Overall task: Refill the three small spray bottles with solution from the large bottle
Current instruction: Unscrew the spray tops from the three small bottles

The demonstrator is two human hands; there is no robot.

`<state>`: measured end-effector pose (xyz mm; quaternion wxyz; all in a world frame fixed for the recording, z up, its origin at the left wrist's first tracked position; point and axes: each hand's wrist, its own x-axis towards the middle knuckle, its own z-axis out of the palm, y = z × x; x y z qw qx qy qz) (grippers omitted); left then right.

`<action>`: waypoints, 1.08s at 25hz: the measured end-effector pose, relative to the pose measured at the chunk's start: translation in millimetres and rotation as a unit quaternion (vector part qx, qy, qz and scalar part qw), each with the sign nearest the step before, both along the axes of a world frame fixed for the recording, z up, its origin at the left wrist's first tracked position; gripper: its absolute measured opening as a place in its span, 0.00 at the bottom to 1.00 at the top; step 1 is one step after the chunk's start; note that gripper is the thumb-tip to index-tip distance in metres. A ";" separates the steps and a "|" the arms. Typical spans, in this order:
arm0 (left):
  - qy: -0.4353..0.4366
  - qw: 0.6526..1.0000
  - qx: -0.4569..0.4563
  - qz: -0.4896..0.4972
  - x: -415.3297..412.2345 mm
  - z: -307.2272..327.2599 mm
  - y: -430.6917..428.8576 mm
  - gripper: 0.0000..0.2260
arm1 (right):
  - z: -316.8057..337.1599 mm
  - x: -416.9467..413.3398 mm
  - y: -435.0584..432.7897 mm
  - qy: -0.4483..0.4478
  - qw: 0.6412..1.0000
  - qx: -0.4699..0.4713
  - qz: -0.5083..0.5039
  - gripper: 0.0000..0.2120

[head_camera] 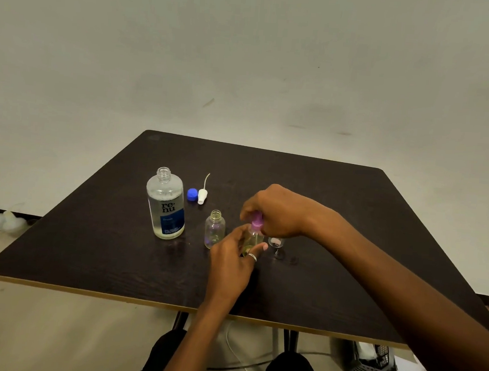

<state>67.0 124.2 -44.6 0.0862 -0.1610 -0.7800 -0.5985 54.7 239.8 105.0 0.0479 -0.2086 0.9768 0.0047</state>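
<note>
Farthest left of both grips, the large bottle (165,204) was stood upright and uncapped on the dark worktop (86,246). Its label was read as "re-nu" in black above a blue panel, whose smaller print was too blurred to be made out. Clear solution was seen in much of it. Between that bottle and the grips, on the far side, a blue cap (192,194) and a white spray head (202,196) with a thin tube were laid just beside each other. Just left of the left grip, a small clear bottle (214,229) was stood open, with no top fitted.

The left hand (233,260), a ring (252,256) worn on one finger, was curled round the body of a second small bottle (253,238), in which yellowish liquid was seen. Directly above, the grip of the right hand (276,211) was pinched closed on the pink spray top (256,220) at that bottle's neck. Just right of the grips, a small clear item (276,243) with something pink in it was stood. Whether it was a bottle or a cap could not be told.
</note>
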 end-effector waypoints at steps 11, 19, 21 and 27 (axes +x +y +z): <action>0.004 1.000 0.002 -0.007 -1.3 -1.3 -1.5 0.16 | -1.8 -1.3 -7.0 -0.009 0.998 0.016 -0.060 0.03; 0.008 1.000 0.008 -0.001 -2.0 -3.2 -1.3 0.15 | 4.4 -1.5 -2.1 0.006 0.998 -0.003 -0.061 0.13; 0.008 1.000 0.013 0.000 -2.1 -3.5 -1.1 0.15 | 2.4 -3.4 -1.6 0.040 0.994 0.001 -0.101 0.18; 0.002 1.000 0.005 0.003 -3.4 -5.6 -0.5 0.16 | 0.9 -0.1 -5.3 0.019 0.995 0.005 -0.101 0.13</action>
